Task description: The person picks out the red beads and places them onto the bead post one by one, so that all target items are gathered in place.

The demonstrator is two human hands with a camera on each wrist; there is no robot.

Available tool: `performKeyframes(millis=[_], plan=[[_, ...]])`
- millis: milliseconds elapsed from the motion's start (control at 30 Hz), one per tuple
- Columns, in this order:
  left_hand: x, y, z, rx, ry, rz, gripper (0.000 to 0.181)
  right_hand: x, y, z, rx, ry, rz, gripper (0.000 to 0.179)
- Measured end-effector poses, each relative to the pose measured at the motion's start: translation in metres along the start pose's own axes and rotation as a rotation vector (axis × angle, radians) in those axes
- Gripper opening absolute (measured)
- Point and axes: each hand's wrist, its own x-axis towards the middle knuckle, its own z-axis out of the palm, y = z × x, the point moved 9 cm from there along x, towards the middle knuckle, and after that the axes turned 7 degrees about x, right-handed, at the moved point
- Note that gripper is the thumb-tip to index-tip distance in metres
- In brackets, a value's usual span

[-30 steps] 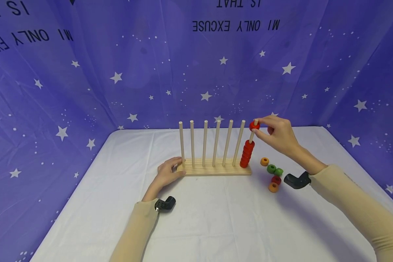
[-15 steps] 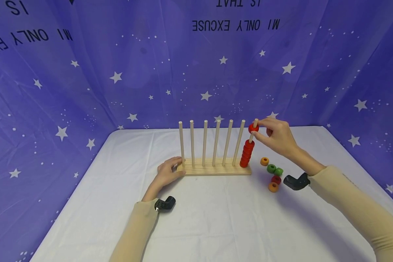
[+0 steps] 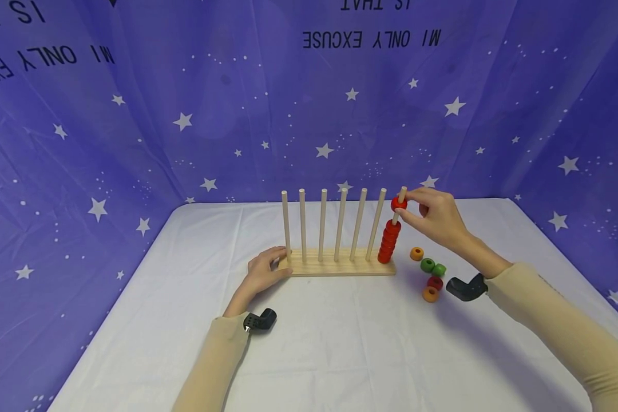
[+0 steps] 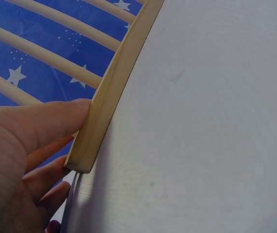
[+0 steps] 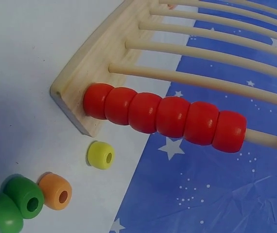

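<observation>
A wooden bead rack with several upright pegs stands on the table. My left hand grips the left end of its base; in the left wrist view the thumb lies against the base edge. On the rightmost peg sits a stack of red beads. My right hand pinches another red bead between thumb and finger. That bead is around the same peg, near the top, with bare peg between it and the stack. Only a little of the right hand shows in the right wrist view.
Loose beads lie right of the rack: an orange bead, two green beads, a red bead and another orange bead. A yellow bead shows near the base in the right wrist view. A starry purple curtain hangs behind.
The right hand and its red bead have moved slightly down the peg, mostly in the first half second. The left hand, rack and loose beads have stayed put.
</observation>
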Motion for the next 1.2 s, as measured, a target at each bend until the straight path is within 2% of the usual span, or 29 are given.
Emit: performKeyframes(millis=[867,1200], plan=[[0.000,0.002,-0.002,-0.008,0.002,0.008,0.048,-0.006,0.003,0.006,-0.011,-0.014,-0.017,0.020],[-0.001,0.001,0.000,-0.004,0.006,0.008,0.048,-0.010,0.005,0.012,-0.022,-0.048,-0.005,0.020]])
